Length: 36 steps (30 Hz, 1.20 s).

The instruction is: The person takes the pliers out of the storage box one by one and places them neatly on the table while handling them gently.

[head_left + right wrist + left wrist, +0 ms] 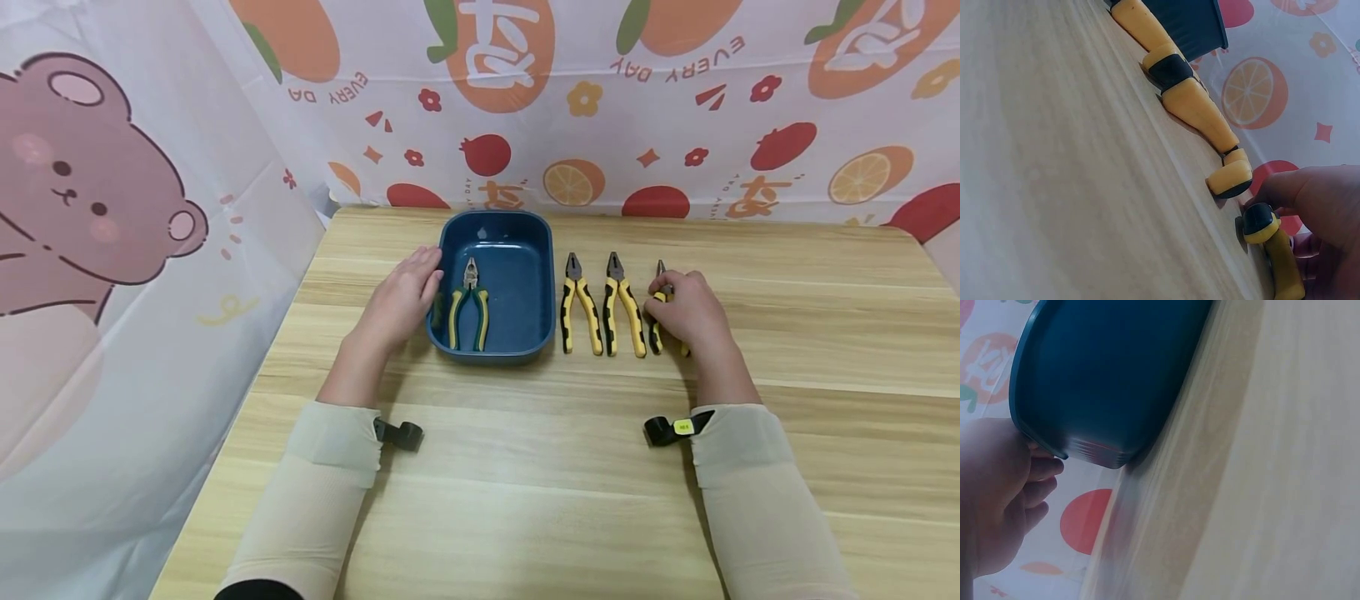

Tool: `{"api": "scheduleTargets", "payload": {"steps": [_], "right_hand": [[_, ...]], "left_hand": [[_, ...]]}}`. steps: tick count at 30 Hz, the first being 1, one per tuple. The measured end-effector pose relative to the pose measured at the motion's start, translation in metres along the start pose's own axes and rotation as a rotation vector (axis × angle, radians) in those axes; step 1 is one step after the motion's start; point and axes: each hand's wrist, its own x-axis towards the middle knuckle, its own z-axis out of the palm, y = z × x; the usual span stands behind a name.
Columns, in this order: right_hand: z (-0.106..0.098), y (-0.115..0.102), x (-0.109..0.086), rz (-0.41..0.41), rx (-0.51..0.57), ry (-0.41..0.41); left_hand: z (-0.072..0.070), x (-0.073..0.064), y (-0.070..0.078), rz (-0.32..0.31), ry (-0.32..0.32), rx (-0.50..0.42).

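My left hand (pixel 403 292) holds the left rim of a deep blue plastic tray (pixel 551 283); its thumb is partly hidden behind the rim in the left wrist view. Inside the tray lie green-and-yellow pliers (pixel 483 317), jaws pointing away from me. On the right, my right hand (pixel 690 310) pinches the rightmost yellow-and-black pliers (pixel 656 337) near the pivot, covering much of them. They lie on the table, and their handle ends show in the right wrist view. Two similar yellow-and-black pliers, the left pair (pixel 589 317) and middle pair (pixel 632 312), lie between tray and right hand.
The wooden table (pixel 525 467) has its back edge close behind the tray. Behind it hangs a white cloth (pixel 600 133) printed with fruit, and another cloth with a bear (pixel 90 183) is on the left. Each wrist wears a small black camera.
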Motion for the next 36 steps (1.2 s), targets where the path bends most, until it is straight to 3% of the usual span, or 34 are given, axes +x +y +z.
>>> {"api": "scheduleTargets", "payload": {"steps": [36], "right_hand": [[-0.0009,0.0000,0.0003,0.001,0.008,0.004]], "left_hand": [[-0.0011,-0.0001,-0.0001,0.002,0.001,0.008]]}}
